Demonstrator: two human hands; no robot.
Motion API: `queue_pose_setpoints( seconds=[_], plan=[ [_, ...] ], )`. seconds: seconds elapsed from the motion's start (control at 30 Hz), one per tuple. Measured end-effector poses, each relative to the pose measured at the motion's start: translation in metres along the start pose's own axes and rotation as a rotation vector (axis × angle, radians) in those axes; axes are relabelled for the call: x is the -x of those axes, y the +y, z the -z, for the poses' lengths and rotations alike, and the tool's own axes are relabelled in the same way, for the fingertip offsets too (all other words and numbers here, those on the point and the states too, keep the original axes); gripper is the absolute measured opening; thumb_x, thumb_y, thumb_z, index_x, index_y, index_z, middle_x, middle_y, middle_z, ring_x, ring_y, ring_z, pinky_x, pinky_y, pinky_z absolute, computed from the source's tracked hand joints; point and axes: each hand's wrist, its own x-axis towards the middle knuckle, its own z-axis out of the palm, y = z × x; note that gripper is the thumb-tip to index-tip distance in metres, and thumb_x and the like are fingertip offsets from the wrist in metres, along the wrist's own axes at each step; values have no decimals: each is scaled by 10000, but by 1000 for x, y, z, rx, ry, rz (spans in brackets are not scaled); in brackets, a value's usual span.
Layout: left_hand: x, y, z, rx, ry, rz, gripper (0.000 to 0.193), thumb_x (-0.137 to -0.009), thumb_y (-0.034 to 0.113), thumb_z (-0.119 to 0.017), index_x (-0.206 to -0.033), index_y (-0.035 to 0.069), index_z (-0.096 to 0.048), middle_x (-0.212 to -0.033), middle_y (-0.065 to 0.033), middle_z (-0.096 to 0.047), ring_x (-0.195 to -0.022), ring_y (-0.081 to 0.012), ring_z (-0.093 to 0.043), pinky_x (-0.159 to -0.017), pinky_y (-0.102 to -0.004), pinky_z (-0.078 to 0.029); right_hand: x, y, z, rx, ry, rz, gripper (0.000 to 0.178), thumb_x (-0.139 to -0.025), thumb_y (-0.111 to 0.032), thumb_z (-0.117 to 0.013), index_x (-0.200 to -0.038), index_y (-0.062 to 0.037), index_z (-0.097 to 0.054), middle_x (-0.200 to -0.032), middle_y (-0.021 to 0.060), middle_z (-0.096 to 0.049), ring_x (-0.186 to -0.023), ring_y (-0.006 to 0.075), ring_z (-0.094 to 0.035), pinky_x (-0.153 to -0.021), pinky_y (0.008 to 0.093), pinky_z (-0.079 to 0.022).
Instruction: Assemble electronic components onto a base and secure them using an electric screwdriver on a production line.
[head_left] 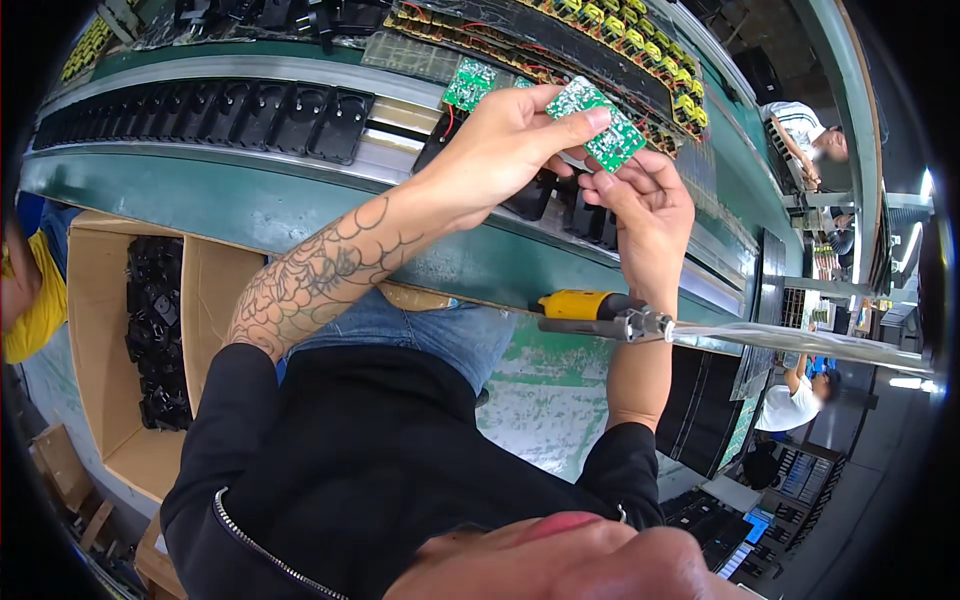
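Note:
A green circuit board (622, 140) with silvery solder spots is held up above the work line, tilted. My left hand (495, 150) pinches its upper left part, thumb across the face. At the lower right edge, the curled thumb and fingers of my right hand (652, 205) grip the same board. Another green circuit board (468, 84), with a red wire beside it, lies just beyond my left hand. Black plastic housings (535, 195) sit on the line beneath my hands, partly hidden by them.
A row of black housings (230, 120) runs left along the line. Racks of yellow-topped components (625, 40) stand at the back. A yellow-and-black tool (580, 305) juts out near my right forearm. A cardboard box (100, 340) of black parts stands at left. Other people are at both sides.

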Motion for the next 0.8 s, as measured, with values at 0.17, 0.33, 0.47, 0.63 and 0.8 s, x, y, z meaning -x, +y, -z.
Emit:
queue_pose_setpoints(
  seconds=[0.17,0.33,0.47,0.63,0.8],
  plan=[
    [3,15,-2,-135,-54,-14,261,-949,185,-678,-1085,-37,-675,-882,-81,-712,-730,-63,-607,-639,-170,-487,-1,12,20,-331,-129,20,306,-837,119,-673,-1109,47,-552,-944,185,-695,-842,239,-693,-695,298,-566],
    [-2,11,-1,-248,38,-131,297,-946,207,-688,-1127,-27,-673,-904,-73,-714,-747,-50,-601,-665,-158,-482,10,20,27,-313,-207,207,338,-826,138,-659,-1136,40,-569,-961,169,-705,-843,215,-679,-677,286,-536],
    [-5,11,5,-454,35,-251,312,-930,192,-697,-1153,-25,-674,-905,-60,-716,-718,-68,-592,-633,-177,-471,9,-12,39,-37,-39,28,307,-821,122,-677,-1110,38,-615,-943,152,-715,-810,177,-668,-678,254,-530],
    [-16,9,-2,-743,-49,-334,337,-897,212,-720,-1165,10,-690,-880,-43,-711,-667,-94,-579,-596,-216,-463,8,-32,33,305,-19,-109,225,-840,63,-695,-1060,31,-660,-950,139,-726,-798,137,-656,-661,214,-499],
    [-24,7,-10,-948,-92,-358,350,-855,261,-740,-1138,57,-715,-841,-45,-698,-631,-134,-576,-583,-260,-466,2,-12,34,394,7,-101,176,-820,55,-732,-990,38,-693,-889,102,-730,-729,84,-619,-642,165,-468]
  ],
)
